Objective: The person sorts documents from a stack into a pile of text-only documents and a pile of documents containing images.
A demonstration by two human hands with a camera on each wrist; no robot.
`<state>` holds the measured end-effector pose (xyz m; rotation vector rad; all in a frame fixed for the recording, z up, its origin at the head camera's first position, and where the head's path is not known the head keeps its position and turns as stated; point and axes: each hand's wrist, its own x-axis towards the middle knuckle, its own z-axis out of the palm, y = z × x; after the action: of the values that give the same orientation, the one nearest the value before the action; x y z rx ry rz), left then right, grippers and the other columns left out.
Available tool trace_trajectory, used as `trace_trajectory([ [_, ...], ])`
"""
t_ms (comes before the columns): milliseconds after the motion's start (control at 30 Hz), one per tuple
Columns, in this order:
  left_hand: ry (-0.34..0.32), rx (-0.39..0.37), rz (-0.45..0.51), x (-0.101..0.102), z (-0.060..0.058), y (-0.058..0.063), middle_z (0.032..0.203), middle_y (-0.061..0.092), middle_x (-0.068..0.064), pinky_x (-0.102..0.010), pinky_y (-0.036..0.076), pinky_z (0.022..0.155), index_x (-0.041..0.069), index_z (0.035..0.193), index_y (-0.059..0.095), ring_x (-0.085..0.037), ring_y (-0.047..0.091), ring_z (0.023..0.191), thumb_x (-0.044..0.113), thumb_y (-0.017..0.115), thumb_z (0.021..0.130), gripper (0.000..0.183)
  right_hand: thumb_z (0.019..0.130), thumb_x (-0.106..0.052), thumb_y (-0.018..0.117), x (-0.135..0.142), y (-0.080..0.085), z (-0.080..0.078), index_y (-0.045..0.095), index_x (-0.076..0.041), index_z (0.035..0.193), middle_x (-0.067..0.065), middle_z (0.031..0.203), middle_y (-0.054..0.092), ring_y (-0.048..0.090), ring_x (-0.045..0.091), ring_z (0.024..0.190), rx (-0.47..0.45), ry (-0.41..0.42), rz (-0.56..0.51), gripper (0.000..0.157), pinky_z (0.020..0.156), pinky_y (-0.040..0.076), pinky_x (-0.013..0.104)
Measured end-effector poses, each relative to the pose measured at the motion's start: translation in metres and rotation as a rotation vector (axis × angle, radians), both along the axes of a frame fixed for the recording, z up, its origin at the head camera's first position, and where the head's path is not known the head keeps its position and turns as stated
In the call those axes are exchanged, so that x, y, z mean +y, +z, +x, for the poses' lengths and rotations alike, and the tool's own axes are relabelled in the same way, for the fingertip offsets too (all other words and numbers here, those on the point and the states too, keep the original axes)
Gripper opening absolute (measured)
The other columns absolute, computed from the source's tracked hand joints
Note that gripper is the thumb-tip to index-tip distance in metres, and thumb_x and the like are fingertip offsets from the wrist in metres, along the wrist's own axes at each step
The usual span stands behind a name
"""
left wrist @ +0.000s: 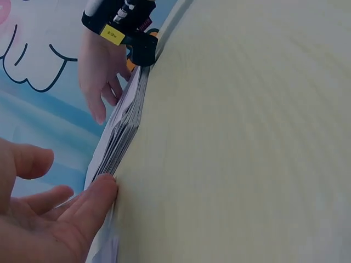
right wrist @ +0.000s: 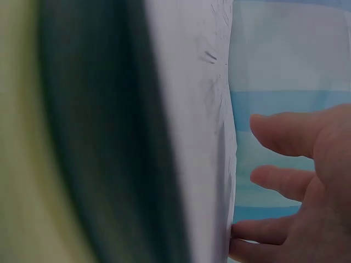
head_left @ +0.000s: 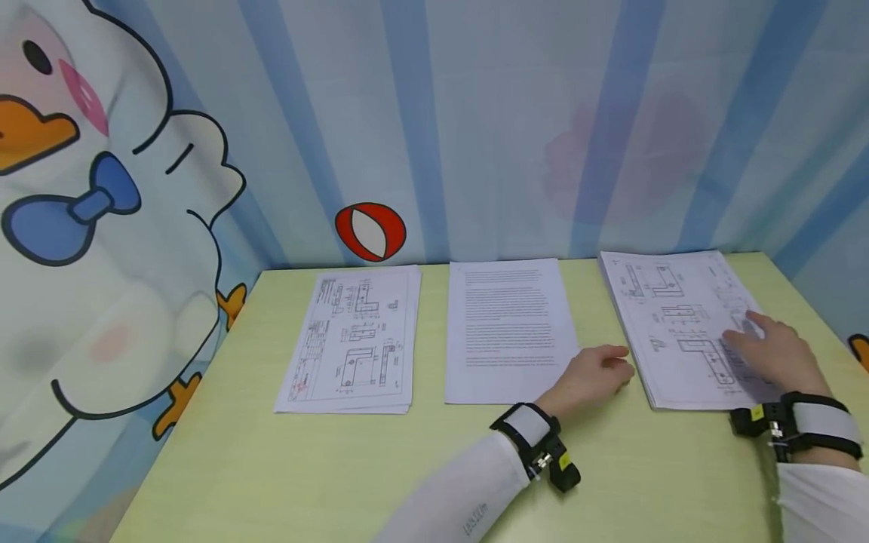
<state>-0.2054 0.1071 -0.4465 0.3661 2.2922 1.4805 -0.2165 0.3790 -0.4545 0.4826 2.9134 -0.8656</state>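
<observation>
On the right of the table lies a thick stack of printed drawing sheets (head_left: 679, 324), its layered edge showing in the left wrist view. My right hand (head_left: 781, 354) is over the right part of this stack; in the right wrist view its thumb and fingers (right wrist: 279, 178) are spread, and the lower fingertips meet the paper. My left hand (head_left: 587, 381) hovers between that stack and a middle pile of text pages (head_left: 512, 332). Seen from the left wrist, its fingers (left wrist: 90, 211) are loosely extended by the stack's edge, holding nothing.
A third pile of drawing sheets (head_left: 353, 339) lies at the left of the pale yellow table (head_left: 326, 475). Behind the table hangs a blue striped curtain (head_left: 502, 136) with a cartoon duck. Each wrist wears a strapped camera (head_left: 563, 471).
</observation>
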Motion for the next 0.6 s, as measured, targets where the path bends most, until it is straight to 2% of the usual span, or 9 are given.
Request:
trace_trajectory([
  [100, 0.044, -0.088, 0.032, 0.012, 0.004, -0.003, 0.102, 0.07, 0.002, -0.022, 0.048, 0.077, 0.017, 0.13, 0.055, -0.004, 0.06, 0.077, 0.025, 0.058, 0.087, 0.044, 0.093, -0.052, 0.034, 0.002, -0.003, 0.001, 0.01, 0.012, 0.143, 0.05, 0.137, 0.015, 0.02, 0.065, 0.119, -0.016, 0.031, -0.011, 0.084, 0.091, 0.026, 0.071],
  [233, 0.086, -0.111, 0.04, 0.02, 0.006, -0.004, 0.098, 0.07, 0.004, -0.022, 0.048, 0.075, 0.018, 0.131, 0.054, -0.004, 0.06, 0.075, 0.025, 0.058, 0.086, 0.046, 0.092, -0.055, 0.034, 0.003, -0.001, 0.004, 0.011, 0.011, 0.143, 0.05, 0.138, 0.009, 0.014, 0.066, 0.121, -0.029, 0.074, -0.032, 0.087, 0.091, 0.023, 0.072],
  [400, 0.131, -0.187, 0.174, 0.024, 0.003, -0.007, 0.093, 0.07, 0.0, -0.027, 0.055, 0.076, 0.011, 0.131, 0.054, -0.012, 0.066, 0.079, 0.018, 0.057, 0.088, 0.044, 0.093, -0.053, 0.034, 0.001, 0.005, 0.007, 0.011, 0.013, 0.143, 0.05, 0.138, 0.014, 0.019, 0.065, 0.119, -0.032, 0.093, -0.037, 0.085, 0.089, 0.025, 0.071],
  [600, 0.235, -0.304, 0.319, 0.029, -0.003, -0.012, 0.091, 0.069, -0.005, -0.038, 0.057, 0.08, 0.003, 0.127, 0.058, -0.019, 0.068, 0.083, 0.012, 0.059, 0.088, 0.04, 0.093, -0.052, 0.035, -0.004, 0.007, 0.007, 0.017, 0.014, 0.141, 0.05, 0.136, 0.021, 0.024, 0.064, 0.118, -0.035, 0.098, -0.02, 0.084, 0.089, 0.028, 0.071],
])
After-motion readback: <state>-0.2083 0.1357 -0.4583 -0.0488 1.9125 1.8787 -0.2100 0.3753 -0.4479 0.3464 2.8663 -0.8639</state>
